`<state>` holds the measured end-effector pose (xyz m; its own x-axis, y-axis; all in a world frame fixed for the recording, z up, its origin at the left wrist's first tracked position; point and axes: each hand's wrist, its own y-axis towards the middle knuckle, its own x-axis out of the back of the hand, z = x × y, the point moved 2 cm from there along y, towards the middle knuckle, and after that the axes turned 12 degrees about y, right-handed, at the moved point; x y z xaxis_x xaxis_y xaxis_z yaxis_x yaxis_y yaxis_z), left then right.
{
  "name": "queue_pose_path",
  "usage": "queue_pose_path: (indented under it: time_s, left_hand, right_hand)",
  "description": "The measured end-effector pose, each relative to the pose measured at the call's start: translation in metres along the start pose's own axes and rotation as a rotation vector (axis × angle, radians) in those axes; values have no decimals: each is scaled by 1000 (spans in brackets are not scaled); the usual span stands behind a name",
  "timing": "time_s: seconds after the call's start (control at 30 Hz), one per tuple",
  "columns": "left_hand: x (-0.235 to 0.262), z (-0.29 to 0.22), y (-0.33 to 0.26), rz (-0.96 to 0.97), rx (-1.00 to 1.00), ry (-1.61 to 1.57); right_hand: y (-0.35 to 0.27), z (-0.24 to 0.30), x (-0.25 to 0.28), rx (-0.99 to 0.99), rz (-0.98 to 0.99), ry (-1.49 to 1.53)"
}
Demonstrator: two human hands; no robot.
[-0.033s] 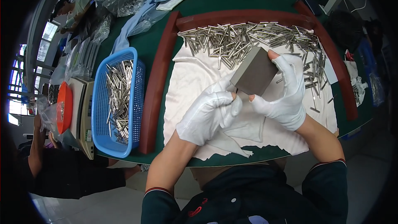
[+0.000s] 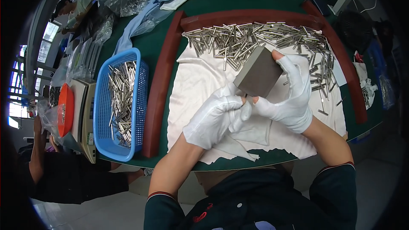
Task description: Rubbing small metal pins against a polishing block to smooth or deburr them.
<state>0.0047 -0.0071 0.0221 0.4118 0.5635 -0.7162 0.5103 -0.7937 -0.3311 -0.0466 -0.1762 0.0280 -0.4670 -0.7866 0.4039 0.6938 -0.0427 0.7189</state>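
My right hand, in a white glove with bare fingertips, grips a thick grey rectangular block. One fingertip presses its upper right corner and another rests by its lower corner. Close to that lower corner is my left hand, gloved the same way, its fingers pinched together. A small dark tip shows at the pinch; what it belongs to is hidden. Both hands are over a white cloth. Beyond the block lies a heap of short silvery metal pins, with looser ones down the right side.
A reddish-brown frame borders the cloth on three sides of the green table. Left of it stands a blue plastic basket of metal pins, beside a scale with an orange-red tray. Another person is at the far left.
The block has shifted slightly left with my right hand and tilted a little. My left hand stays pinched beside its lower corner.
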Motion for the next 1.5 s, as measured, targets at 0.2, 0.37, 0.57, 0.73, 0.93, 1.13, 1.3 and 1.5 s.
queue_pose_path:
  time_s: [0.2, 0.37, 0.57, 0.73, 0.93, 1.13, 1.3, 1.5]
  left_hand:
    - [3, -5, -2, 53, -18, -13]
    - [-4, -2, 2, -147, 20, 179]
    - [0, 0, 4, -62, -26, 361]
    - [7, -3, 3, -46, -88, 300]
    - [3, 1, 2, 136, 74, 368]
    - [8, 2, 3, 108, -20, -45]
    - [10, -1, 4, 148, -7, -135]
    - [16, 4, 3, 122, -19, -2]
  right_hand:
    - [-3, 0, 1, -41, 12, 11]
    - [0, -2, -2, -64, 11, 33]
    - [2, 0, -6, -40, 11, 40]
    - [-4, -4, 0, -23, 22, -2]
    - [5, -8, 3, -74, -111, 117]
    - [4, -6, 10, -70, -54, 60]
    - [2, -1, 7, 4, 47, 5]
    - [6, 2, -1, 72, 44, -40]
